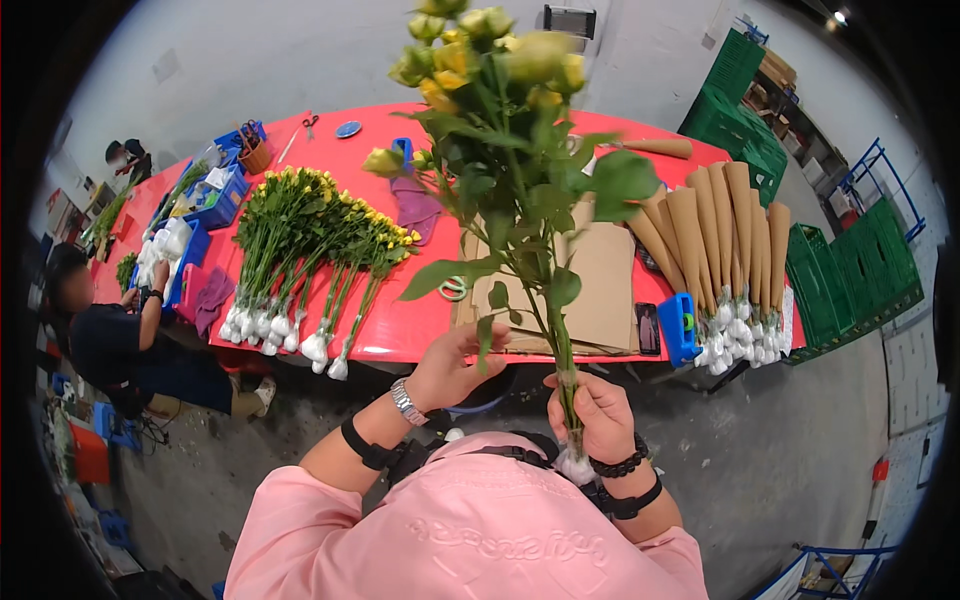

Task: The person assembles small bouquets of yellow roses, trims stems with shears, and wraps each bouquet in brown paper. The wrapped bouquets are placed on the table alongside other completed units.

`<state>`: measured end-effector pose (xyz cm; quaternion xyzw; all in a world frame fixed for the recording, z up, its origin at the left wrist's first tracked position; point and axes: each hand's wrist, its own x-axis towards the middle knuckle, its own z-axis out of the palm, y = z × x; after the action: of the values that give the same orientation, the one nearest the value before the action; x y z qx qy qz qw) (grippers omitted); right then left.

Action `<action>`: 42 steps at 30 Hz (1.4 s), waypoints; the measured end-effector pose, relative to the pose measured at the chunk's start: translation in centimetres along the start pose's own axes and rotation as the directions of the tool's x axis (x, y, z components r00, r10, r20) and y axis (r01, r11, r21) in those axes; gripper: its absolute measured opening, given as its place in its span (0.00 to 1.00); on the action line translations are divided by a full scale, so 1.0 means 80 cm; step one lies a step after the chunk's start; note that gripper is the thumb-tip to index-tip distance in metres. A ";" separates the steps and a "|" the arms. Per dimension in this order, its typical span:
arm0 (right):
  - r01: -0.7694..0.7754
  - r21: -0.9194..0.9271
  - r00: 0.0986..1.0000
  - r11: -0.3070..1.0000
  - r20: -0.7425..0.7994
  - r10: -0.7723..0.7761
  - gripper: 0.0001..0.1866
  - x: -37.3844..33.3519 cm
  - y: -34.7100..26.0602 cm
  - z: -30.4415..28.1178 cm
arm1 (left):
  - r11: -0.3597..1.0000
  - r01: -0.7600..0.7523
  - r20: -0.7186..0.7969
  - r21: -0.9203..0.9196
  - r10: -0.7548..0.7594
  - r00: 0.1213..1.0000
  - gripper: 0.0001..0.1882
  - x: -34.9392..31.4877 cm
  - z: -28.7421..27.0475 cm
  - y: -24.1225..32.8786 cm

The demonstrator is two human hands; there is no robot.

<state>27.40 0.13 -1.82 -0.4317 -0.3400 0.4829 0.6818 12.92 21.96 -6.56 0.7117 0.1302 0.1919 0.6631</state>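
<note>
You wear a pink shirt (pixel 470 540) with short sleeves (pixel 290 510) and raised lettering in the same pink across its fabric. Beyond the shirt, your left hand (pixel 452 368) has a silver link-band watch (pixel 408 401) at its wrist, with a black band (pixel 364 443) nearer the shirt. Your right hand (pixel 600 415) has a dark beaded bracelet (pixel 620 460), and another black band (pixel 630 503) closer to the shirt. A black strap (pixel 510 453) crosses the shirt's far edge

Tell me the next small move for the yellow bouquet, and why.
Probably lower the yellow bouquet onto the brown paper: the right hand grips its stems, the left hand looks open and free to steady it, and paper-wrapped bunches lie nearby, while this one has no paper.
</note>
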 end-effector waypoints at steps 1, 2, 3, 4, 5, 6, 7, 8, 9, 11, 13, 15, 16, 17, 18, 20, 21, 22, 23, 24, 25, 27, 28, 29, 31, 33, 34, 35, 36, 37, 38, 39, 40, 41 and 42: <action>-0.002 0.045 0.999 0.999 0.034 0.001 0.22 0.001 0.002 -0.002 | 0.994 -0.021 0.033 -0.105 0.025 0.999 0.22 0.002 0.007 0.016; -0.007 0.090 0.998 0.996 0.067 0.001 0.22 0.001 0.007 -0.005 | 0.977 -0.039 0.065 -0.210 0.054 0.996 0.20 0.004 0.014 0.032; -0.013 0.132 0.995 0.991 0.103 -0.001 0.22 0.003 0.011 -0.008 | 0.948 -0.056 0.090 -0.312 0.088 0.992 0.19 0.007 0.018 0.047; -0.013 0.150 0.993 0.989 0.120 -0.005 0.22 0.004 0.013 -0.009 | 0.965 -0.091 0.145 -0.244 0.129 0.981 0.18 0.011 0.019 0.064; -0.014 0.168 0.991 0.986 0.135 -0.009 0.22 0.005 0.014 -0.010 | 0.968 -0.083 0.171 -0.237 0.126 0.977 0.20 0.013 0.021 0.064; -0.017 0.185 0.988 0.983 0.155 -0.012 0.22 0.006 0.016 -0.009 | 0.970 -0.077 0.194 -0.231 0.123 0.973 0.21 0.013 0.024 0.061; -0.029 0.203 0.985 0.979 0.173 -0.007 0.22 0.007 0.018 -0.009 | 0.972 -0.070 0.216 -0.224 0.120 0.969 0.23 0.013 0.028 0.058; -0.041 0.221 0.982 0.974 0.190 -0.002 0.23 0.008 0.020 -0.008 | 0.891 0.017 0.210 -0.454 0.089 0.974 0.22 0.015 0.036 0.049; -0.051 0.241 0.980 0.969 0.198 0.003 0.23 0.007 0.023 -0.009 | 0.905 -0.023 0.224 -0.424 0.130 0.966 0.21 0.017 0.036 0.056; -0.062 0.275 0.976 0.960 0.217 0.001 0.24 0.007 0.025 -0.013 | 0.926 -0.105 0.254 -0.363 0.207 0.945 0.20 0.022 0.034 0.076; -0.056 0.278 0.976 0.959 0.220 -0.007 0.24 0.005 0.026 -0.012 | 0.956 -0.152 0.261 -0.249 0.217 0.941 0.19 0.019 0.032 0.073; -0.067 0.239 0.978 0.969 0.207 0.016 0.25 0.004 0.026 -0.013 | 0.955 -0.219 0.231 -0.198 0.263 0.937 0.18 0.011 0.032 0.069; -0.073 0.221 0.979 0.973 0.200 0.028 0.25 0.004 0.026 -0.013 | 0.947 -0.301 0.226 -0.113 0.320 0.920 0.18 0.010 0.031 0.065; -0.062 0.184 0.980 0.981 0.197 0.025 0.25 0.005 0.026 -0.013 | 0.925 -0.380 0.226 -0.027 0.376 0.899 0.18 0.010 0.029 0.061; -0.051 0.148 0.981 0.988 0.193 0.022 0.25 0.005 0.026 -0.013 | 0.889 -0.454 0.231 0.059 0.430 0.873 0.18 0.010 0.029 0.056; -0.041 0.079 0.986 0.996 0.167 0.027 0.26 0.005 0.025 -0.010 | 0.907 -0.421 0.207 0.003 0.411 0.888 0.17 0.010 0.028 0.040; -0.042 0.049 0.989 0.998 0.142 0.034 0.26 0.003 0.024 -0.007 | 0.914 -0.407 0.197 0.008 0.397 0.896 0.16 0.009 0.027 0.038; -0.044 0.018 0.992 0.999 0.117 0.041 0.26 0.002 0.023 -0.004 | 0.919 -0.393 0.186 0.012 0.384 0.904 0.14 0.009 0.026 0.039; -0.009 0.002 0.995 1.000 0.095 0.008 0.25 0.003 0.021 0.000 | 0.923 -0.383 0.175 0.050 0.369 0.913 0.12 0.007 0.025 0.041; 0.024 -0.012 0.997 1.000 0.071 -0.023 0.25 0.003 0.022 0.005 | 0.931 -0.361 0.169 0.061 0.346 0.923 0.11 0.005 0.024 0.048; 0.059 -0.031 0.997 0.998 0.045 -0.058 0.24 0.003 0.020 0.009 | 0.938 -0.341 0.166 0.069 0.326 0.931 0.09 0.004 0.025 0.057; 0.106 -0.115 0.993 0.988 0.056 -0.100 0.23 0.003 0.018 0.014 | 0.958 -0.285 0.168 0.039 0.275 0.947 0.10 -0.001 0.024 0.078; 0.130 -0.156 0.991 0.979 0.065 -0.121 0.23 0.003 0.017 0.017 | 0.912 -0.390 0.160 0.125 0.370 0.915 0.10 -0.001 0.022 0.072; 0.115 -0.192 0.993 0.975 0.054 -0.107 0.22 0.003 0.017 0.020 | 0.848 -0.487 0.161 0.209 0.461 0.873 0.11 0.000 0.020 0.062; 0.081 -0.262 0.997 0.962 0.026 -0.077 0.21 0.002 0.016 0.027 | 0.769 -0.568 0.138 0.294 0.554 0.821 0.12 -0.001 0.018 0.063; 0.063 -0.370 0.997 0.927 -0.018 -0.075 0.20 0.002 0.008 0.037 | 0.771 -0.561 0.074 0.302 0.568 0.820 0.13 -0.005 0.017 0.075; 0.050 -0.423 0.996 0.905 -0.042 -0.075 0.19 0.002 0.006 0.040 | 0.802 -0.514 0.069 0.306 0.519 0.852 0.12 -0.007 0.018 0.084; 0.026 -0.398 0.995 0.917 -0.076 -0.061 0.20 0.002 0.007 0.043 | 0.830 -0.464 0.065 0.310 0.469 0.881 0.11 -0.008 0.020 0.093; 0.004 -0.372 0.994 0.928 -0.100 -0.044 0.21 0.004 0.008 0.047 | 0.854 -0.411 0.054 0.320 0.417 0.907 0.10 -0.010 0.020 0.097; -0.018 -0.345 0.992 0.938 -0.124 -0.027 0.23 0.006 0.010 0.052 | 0.824 -0.447 0.035 0.348 0.465 0.885 0.10 -0.012 0.020 0.089; -0.004 -0.282 0.987 0.960 -0.153 -0.040 0.24 0.009 0.010 0.061 | 0.792 -0.480 0.017 0.377 0.512 0.859 0.10 -0.015 0.021 0.075; -0.009 -0.283 0.987 0.959 -0.155 -0.036 0.24 0.009 0.011 0.063 | 0.759 -0.512 0.003 0.402 0.558 0.830 0.10 -0.014 0.021 0.075; -0.014 -0.284 0.987 0.959 -0.156 -0.032 0.24 0.009 0.011 0.064 | 0.771 -0.498 0.019 0.397 0.536 0.844 0.09 -0.014 0.019 0.077; -0.019 -0.285 0.987 0.958 -0.157 -0.028 0.24 0.010 0.012 0.066 | 0.782 -0.484 0.034 0.392 0.513 0.858 0.09 -0.015 0.016 0.082; -0.018 -0.286 0.987 0.958 -0.158 -0.028 0.23 0.010 0.013 0.067 | 0.793 -0.470 0.048 0.388 0.491 0.870 0.08 -0.015 0.013 0.088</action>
<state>22.53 2.46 -0.60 -0.5625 -0.3516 0.3905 0.6383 11.85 19.86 0.26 0.8325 -0.0012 0.3439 0.4345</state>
